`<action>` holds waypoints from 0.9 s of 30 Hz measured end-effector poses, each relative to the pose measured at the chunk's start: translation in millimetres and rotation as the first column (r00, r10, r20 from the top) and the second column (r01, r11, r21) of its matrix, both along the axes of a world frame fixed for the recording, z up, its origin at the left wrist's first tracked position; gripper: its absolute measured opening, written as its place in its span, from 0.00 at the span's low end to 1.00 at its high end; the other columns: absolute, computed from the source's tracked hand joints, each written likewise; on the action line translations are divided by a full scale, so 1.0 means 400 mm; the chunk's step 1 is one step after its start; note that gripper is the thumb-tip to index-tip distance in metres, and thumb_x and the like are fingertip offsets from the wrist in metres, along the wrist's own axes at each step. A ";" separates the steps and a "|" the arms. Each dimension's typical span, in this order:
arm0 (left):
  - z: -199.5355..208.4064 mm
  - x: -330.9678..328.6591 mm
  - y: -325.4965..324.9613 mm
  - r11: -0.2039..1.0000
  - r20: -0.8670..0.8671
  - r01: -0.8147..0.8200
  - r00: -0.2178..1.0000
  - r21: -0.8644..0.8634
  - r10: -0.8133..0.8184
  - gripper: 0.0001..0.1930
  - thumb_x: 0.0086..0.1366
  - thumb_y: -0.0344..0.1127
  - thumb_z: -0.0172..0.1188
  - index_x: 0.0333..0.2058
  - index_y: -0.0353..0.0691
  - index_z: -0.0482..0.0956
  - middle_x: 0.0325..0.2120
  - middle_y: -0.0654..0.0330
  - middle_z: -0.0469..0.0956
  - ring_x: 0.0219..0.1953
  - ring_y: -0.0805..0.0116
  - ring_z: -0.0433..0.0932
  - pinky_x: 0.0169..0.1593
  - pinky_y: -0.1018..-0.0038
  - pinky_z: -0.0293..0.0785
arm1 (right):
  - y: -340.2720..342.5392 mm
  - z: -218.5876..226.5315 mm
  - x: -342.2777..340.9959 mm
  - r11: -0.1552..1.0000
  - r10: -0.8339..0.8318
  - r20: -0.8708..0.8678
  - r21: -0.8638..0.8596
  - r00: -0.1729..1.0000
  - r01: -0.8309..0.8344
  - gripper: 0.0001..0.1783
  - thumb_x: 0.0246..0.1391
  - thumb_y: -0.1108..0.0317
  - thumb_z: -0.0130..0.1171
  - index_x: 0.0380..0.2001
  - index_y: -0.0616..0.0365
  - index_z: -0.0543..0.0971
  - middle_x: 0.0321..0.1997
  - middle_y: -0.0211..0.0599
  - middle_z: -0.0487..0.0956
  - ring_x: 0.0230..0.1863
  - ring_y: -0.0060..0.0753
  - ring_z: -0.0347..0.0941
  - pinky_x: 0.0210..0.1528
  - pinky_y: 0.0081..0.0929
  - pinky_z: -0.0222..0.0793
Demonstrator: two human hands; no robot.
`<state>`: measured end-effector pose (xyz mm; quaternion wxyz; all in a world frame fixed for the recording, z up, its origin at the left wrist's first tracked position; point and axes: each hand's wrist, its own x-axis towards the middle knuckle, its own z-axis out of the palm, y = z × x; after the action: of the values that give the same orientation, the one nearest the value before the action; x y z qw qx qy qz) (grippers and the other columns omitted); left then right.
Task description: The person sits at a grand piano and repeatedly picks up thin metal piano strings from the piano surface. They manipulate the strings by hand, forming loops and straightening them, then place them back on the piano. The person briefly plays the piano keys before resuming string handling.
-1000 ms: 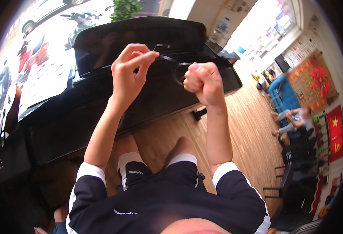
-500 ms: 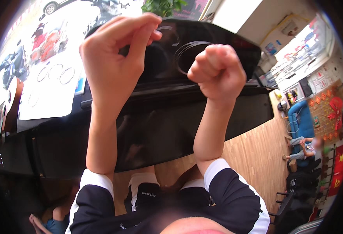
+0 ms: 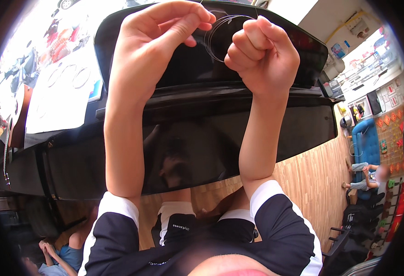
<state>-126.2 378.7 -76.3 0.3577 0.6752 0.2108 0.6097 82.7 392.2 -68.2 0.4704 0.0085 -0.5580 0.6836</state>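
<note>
Both my hands are raised over a glossy black, piano-like surface [image 3: 188, 133]. My right hand [image 3: 266, 57] is closed in a fist around a coil of thin metal string [image 3: 208, 40], whose loops bulge out to the left of the fingers. My left hand [image 3: 153, 43] pinches thumb against forefinger at upper left of the coil. A fine strand shows at those fingertips, running up past the top edge. Whether it joins the coil cannot be made out.
At left, a white sheet [image 3: 57, 115] bears several coiled strings [image 3: 81, 78]. A brown guitar [image 3: 20, 115] stands beyond it. One person sits at lower left [image 3: 64, 255], another by a blue sofa [image 3: 366, 135] at right. A wooden floor [image 3: 312, 170] lies below.
Both hands have moved up in the picture, the right one also slightly rightward. The coil now shows more clearly between them, and the fine strand at the left fingertips has become visible.
</note>
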 end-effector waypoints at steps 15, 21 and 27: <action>-0.004 -0.005 0.002 0.983 0.053 -0.160 0.985 -0.091 0.165 0.10 0.70 0.32 0.59 0.44 0.36 0.85 0.39 0.56 0.85 0.44 0.65 0.84 0.46 0.73 0.76 | 0.021 -0.022 -0.014 1.000 -0.025 0.056 0.019 0.998 0.024 0.25 0.70 0.60 0.37 0.16 0.47 0.51 0.13 0.21 0.47 0.14 0.19 0.37 0.18 0.24 0.35; -0.019 -0.006 0.020 0.972 -0.012 -0.236 0.972 -0.005 0.235 0.10 0.70 0.33 0.60 0.44 0.37 0.86 0.36 0.56 0.86 0.42 0.68 0.84 0.45 0.75 0.76 | 0.015 -0.019 -0.018 0.998 -0.062 0.069 -0.016 0.996 0.063 0.25 0.68 0.60 0.39 0.15 0.47 0.52 0.13 0.21 0.47 0.14 0.18 0.38 0.18 0.25 0.36; -0.023 0.010 0.021 0.991 -0.042 -0.049 0.998 -0.125 0.044 0.12 0.70 0.36 0.61 0.45 0.36 0.85 0.33 0.58 0.85 0.37 0.75 0.81 0.40 0.79 0.73 | 0.014 -0.028 -0.037 0.994 -0.041 0.027 -0.098 0.999 0.043 0.25 0.65 0.61 0.44 0.14 0.48 0.53 0.13 0.21 0.48 0.14 0.18 0.39 0.18 0.25 0.36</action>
<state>-122.1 387.0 -85.4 0.3813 0.6579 0.2716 0.5899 67.9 397.8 -79.4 0.4775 -0.0348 -0.5295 0.7003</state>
